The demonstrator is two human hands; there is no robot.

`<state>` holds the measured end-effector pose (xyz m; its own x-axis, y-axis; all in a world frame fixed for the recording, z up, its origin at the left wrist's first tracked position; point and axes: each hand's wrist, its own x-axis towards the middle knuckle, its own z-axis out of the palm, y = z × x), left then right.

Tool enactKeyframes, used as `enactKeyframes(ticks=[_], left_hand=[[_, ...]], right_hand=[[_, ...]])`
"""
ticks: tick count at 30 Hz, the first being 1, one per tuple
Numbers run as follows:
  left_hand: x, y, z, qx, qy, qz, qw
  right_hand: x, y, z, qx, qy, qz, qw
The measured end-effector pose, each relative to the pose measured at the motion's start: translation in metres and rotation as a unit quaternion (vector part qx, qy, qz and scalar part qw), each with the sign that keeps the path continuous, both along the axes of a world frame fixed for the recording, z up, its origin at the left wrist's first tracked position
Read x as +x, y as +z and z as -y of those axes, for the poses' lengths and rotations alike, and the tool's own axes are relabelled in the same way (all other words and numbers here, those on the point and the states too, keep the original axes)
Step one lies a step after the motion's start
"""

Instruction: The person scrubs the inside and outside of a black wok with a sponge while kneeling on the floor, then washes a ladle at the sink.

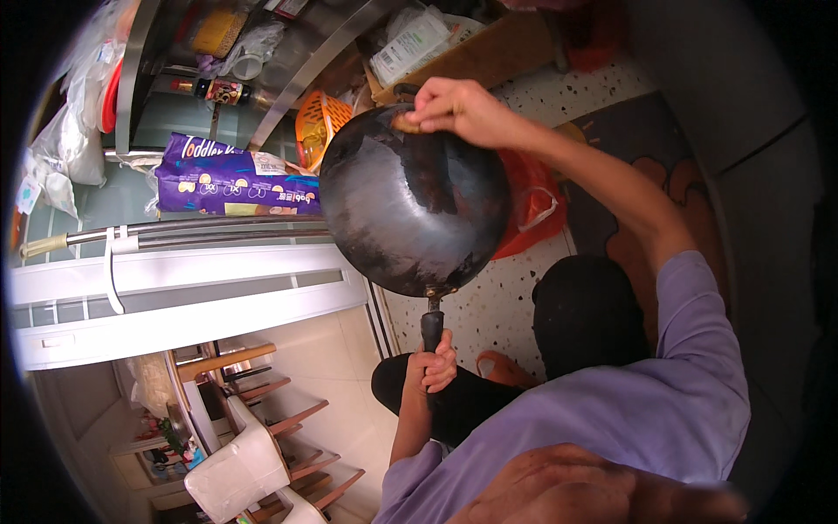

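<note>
A dark metal wok (393,196) is held up with its rounded underside in view, blackened in patches and shiny grey elsewhere. My left hand (437,363) grips its black handle (432,331) below the pan. Near the far rim, my right hand (452,111) pinches a small brownish pad (407,123) against the underside. A small dark loop handle (406,89) shows past the rim beside my right fingers.
A red plastic bag (537,209) lies on the speckled floor behind the wok. Left are a purple diaper pack (236,180), an orange basket (327,111) and a white sliding-door frame (196,327). A cardboard box (484,59) stands beyond. My knees are close below.
</note>
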<state>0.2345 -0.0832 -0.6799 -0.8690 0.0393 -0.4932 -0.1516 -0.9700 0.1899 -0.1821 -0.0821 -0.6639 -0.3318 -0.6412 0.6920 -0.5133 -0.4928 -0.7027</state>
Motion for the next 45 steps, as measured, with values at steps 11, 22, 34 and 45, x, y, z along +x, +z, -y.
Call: enactKeyframes(ticks=[11,22,34,45], left_hand=[[0.0,0.001,0.001,-0.021,-0.006,0.012,1.0],[0.0,0.001,0.003,-0.036,-0.016,0.034,0.999],[0.006,-0.002,0.006,-0.008,-0.005,0.046,0.999],[0.002,-0.002,0.006,0.005,0.004,0.038,0.999]], right_hand=[[-0.031,-0.007,0.048,0.078,-0.033,0.022,0.996],[-0.034,0.008,0.05,0.1,-0.034,-0.031,0.994],[0.044,-0.017,-0.012,-0.124,-0.11,-0.093,0.982],[0.077,-0.042,-0.066,-0.128,-0.02,-0.113,0.985]])
